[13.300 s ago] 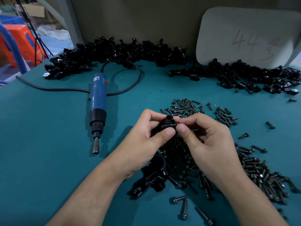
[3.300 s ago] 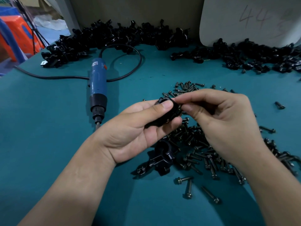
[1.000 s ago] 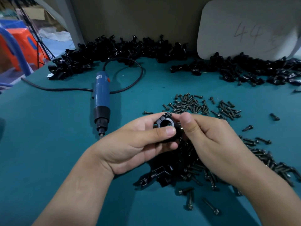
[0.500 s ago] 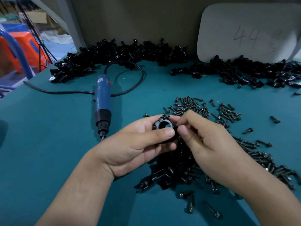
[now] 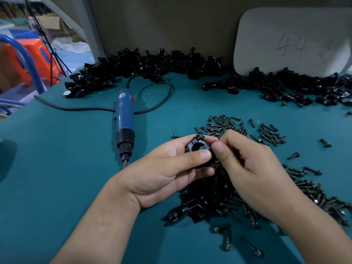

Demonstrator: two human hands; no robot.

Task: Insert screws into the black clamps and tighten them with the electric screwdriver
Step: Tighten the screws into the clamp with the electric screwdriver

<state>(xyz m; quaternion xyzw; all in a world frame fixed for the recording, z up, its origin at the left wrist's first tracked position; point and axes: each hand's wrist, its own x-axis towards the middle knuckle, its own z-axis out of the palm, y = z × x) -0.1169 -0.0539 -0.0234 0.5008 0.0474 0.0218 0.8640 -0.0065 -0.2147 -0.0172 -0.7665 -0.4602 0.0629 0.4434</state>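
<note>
Head view: my left hand (image 5: 162,174) grips the clamp (image 5: 197,139), bore up; right hand (image 5: 253,168) pinches its 3 o'clock edge, any screw hidden. Screwdriver (image 5: 125,119) lies at 10 o'clock, bit pointing at me, closer to my left.

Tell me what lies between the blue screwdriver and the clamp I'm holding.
In the head view, one loose screw lies on the table between screwdriver and clamp.

You get a dim, cool-toned view, soft light from above, blurred dark shadows on the teal matte tabletop (image 5: 57,168), pale grey rounded board (image 5: 285,25) brightest, wide-angle bowing at the edges.
</note>
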